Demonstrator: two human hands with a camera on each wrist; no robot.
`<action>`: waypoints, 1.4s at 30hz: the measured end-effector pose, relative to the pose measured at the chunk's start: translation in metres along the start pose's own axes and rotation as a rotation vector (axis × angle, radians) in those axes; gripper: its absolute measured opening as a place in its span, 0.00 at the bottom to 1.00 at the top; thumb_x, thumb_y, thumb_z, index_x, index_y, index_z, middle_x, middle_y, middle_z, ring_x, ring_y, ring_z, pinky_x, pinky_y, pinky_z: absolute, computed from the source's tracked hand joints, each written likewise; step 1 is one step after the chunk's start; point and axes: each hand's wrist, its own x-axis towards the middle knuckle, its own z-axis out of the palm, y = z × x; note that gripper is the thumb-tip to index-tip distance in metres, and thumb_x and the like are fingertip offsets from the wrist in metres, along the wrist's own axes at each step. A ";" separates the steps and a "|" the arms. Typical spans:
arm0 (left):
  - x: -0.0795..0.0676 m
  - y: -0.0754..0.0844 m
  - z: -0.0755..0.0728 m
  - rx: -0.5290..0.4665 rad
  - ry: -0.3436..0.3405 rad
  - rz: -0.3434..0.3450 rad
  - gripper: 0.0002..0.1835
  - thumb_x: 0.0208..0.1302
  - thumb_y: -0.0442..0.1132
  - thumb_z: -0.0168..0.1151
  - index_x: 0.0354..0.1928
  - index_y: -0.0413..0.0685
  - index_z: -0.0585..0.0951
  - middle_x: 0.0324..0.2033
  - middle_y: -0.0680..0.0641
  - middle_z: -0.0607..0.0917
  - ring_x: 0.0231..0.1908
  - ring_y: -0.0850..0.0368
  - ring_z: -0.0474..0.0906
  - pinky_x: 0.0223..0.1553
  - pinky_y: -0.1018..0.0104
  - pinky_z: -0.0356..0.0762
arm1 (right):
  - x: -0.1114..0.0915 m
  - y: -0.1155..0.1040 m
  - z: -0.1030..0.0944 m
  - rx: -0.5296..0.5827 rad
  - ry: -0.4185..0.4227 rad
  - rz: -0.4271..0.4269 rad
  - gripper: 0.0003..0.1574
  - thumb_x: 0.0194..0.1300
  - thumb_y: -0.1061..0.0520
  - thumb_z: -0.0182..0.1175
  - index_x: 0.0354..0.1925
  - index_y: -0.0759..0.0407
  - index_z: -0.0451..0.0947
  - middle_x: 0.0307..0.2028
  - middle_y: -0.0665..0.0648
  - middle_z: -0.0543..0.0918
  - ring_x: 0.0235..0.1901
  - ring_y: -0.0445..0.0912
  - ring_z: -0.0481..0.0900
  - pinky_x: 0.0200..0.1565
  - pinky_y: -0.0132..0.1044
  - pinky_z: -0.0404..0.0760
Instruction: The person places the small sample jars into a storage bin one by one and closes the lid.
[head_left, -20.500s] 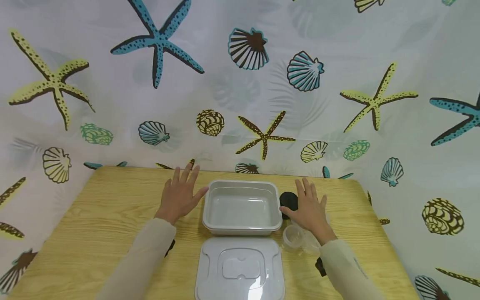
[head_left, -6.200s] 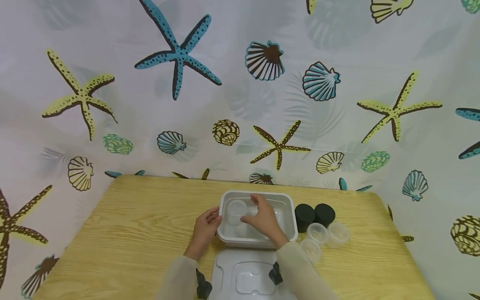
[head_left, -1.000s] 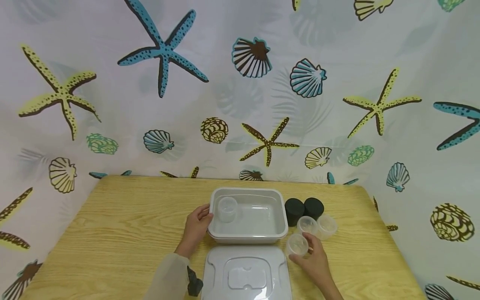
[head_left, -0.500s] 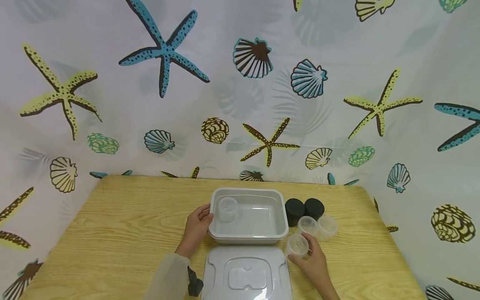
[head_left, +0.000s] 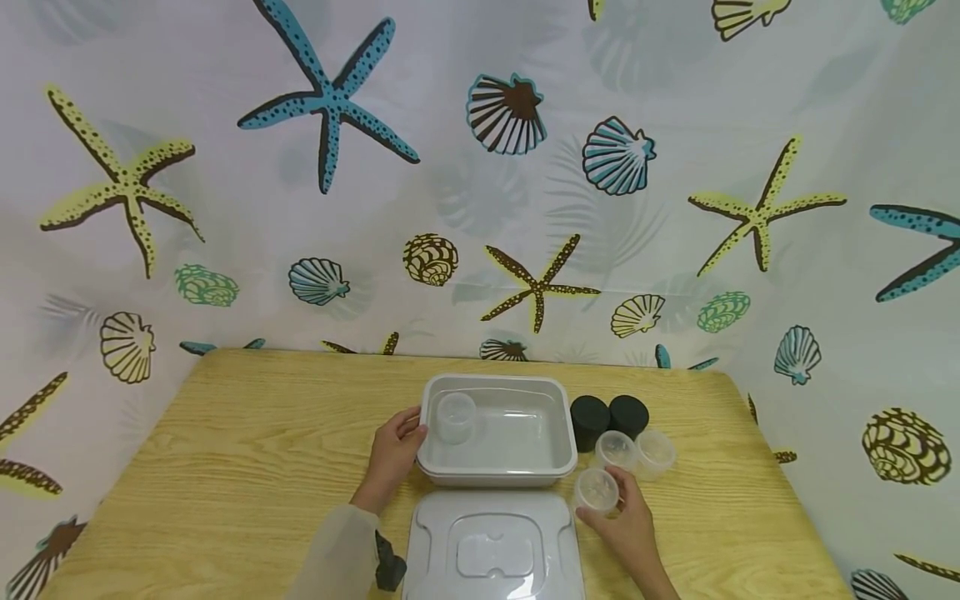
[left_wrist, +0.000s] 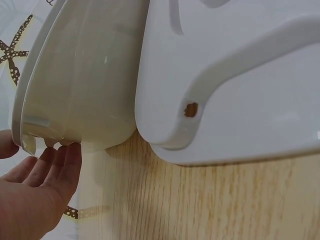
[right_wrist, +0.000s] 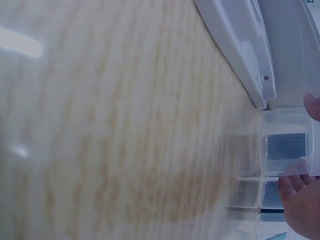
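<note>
A white rectangular tub sits mid-table with one clear plastic cup in its left end. At the tub's left side my left hand grips the rim; the left wrist view has the thumb at the edge and fingers under it. My right hand holds another clear cup between thumb and fingers, right of the tub's front corner. In the right wrist view this cup appears to stand on the table. Behind it are two more clear cups, one nearer and one farther right.
Two black round containers stand close against the tub's right side. In front of the tub lies its white lid, flat on the wooden table. A patterned curtain hangs behind the table.
Both hands were spread beside a bare tub at first. Later my right hand was inside it, near the cup there. It has since moved right to another cup; the last second looks unchanged.
</note>
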 end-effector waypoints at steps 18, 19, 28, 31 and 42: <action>0.002 -0.001 0.000 0.001 0.010 -0.006 0.23 0.69 0.31 0.51 0.65 0.36 0.68 0.58 0.31 0.76 0.56 0.41 0.75 0.50 0.60 0.79 | 0.002 -0.006 -0.002 -0.037 0.041 0.023 0.42 0.43 0.62 0.74 0.57 0.68 0.69 0.53 0.67 0.77 0.53 0.59 0.75 0.54 0.50 0.75; 0.002 -0.002 0.000 0.000 0.011 -0.004 0.22 0.69 0.31 0.51 0.65 0.36 0.68 0.58 0.31 0.76 0.56 0.41 0.75 0.50 0.59 0.79 | 0.002 -0.005 -0.003 -0.040 0.045 0.028 0.42 0.44 0.62 0.74 0.57 0.68 0.69 0.53 0.67 0.77 0.53 0.59 0.76 0.54 0.50 0.75; 0.001 -0.001 0.000 0.007 0.013 -0.017 0.23 0.70 0.32 0.51 0.65 0.37 0.68 0.58 0.32 0.76 0.57 0.41 0.75 0.50 0.61 0.79 | 0.003 -0.013 -0.009 -0.059 0.049 0.026 0.42 0.45 0.62 0.73 0.58 0.68 0.68 0.53 0.68 0.77 0.53 0.60 0.76 0.55 0.51 0.75; 0.001 -0.001 0.000 0.006 0.009 -0.018 0.22 0.70 0.32 0.51 0.65 0.37 0.68 0.58 0.32 0.75 0.57 0.41 0.75 0.50 0.61 0.79 | 0.002 -0.017 -0.011 -0.059 0.037 0.037 0.42 0.46 0.61 0.73 0.59 0.68 0.68 0.54 0.68 0.76 0.54 0.61 0.75 0.55 0.52 0.75; 0.002 -0.002 -0.001 0.013 0.005 -0.015 0.23 0.70 0.33 0.51 0.65 0.39 0.68 0.58 0.33 0.76 0.56 0.42 0.75 0.47 0.64 0.79 | 0.003 -0.027 -0.018 -0.049 0.031 0.027 0.42 0.49 0.61 0.72 0.60 0.68 0.67 0.56 0.69 0.75 0.55 0.61 0.74 0.56 0.53 0.74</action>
